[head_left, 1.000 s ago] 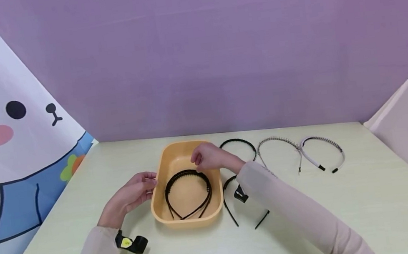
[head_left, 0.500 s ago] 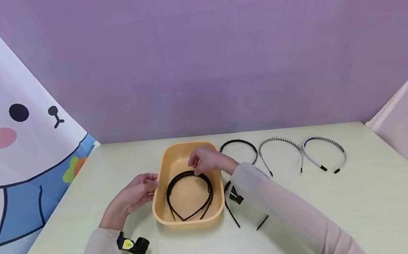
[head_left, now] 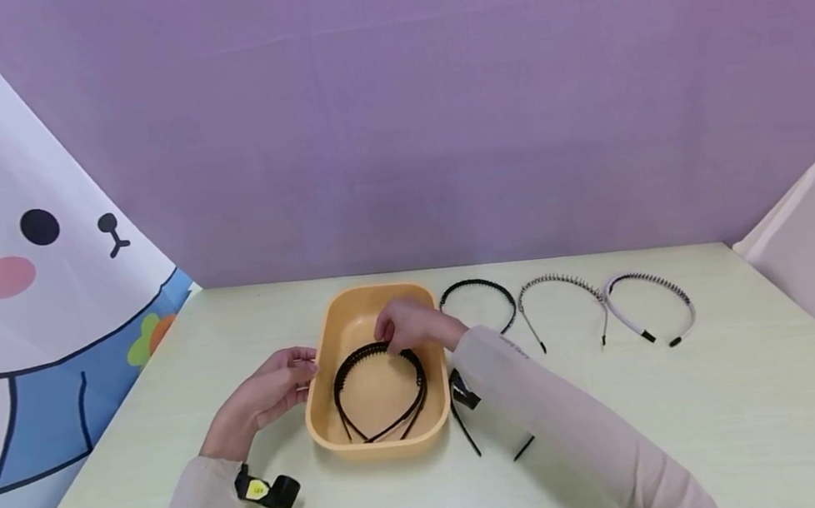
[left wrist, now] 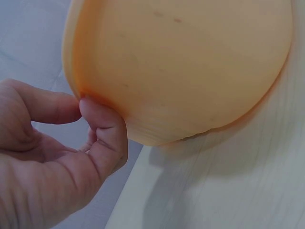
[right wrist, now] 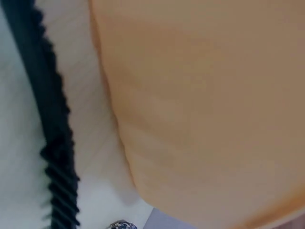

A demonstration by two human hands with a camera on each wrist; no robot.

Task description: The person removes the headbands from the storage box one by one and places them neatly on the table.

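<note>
An orange plastic tray [head_left: 331, 443] stands on the table with black headbands [head_left: 338, 383] lying in it, overlapping one another. My left hand [head_left: 275, 386] holds the tray's left side; the left wrist view has thumb and finger pinching its rim [left wrist: 71, 62]. My right hand [head_left: 411, 325] reaches over the tray's right side, fingers curled at the top of the headbands' arc. The fingertips pinch a black headband there and partly cover it. In the right wrist view the hand is out of sight behind the tray's outer wall [right wrist: 190, 95].
Right of the tray, a black headband [head_left: 477, 281] lies at the back and another black headband [head_left: 465, 432] lies partly under the right sleeve. Farther right are a thin metal-looking headband [head_left: 557, 277] and a white headband [head_left: 622, 317]. A purple cloth wall [head_left: 437, 116] backs the table.
My right hand has moved slightly left and down along the headbands in the tray. The left hand stays at the tray's left side.
</note>
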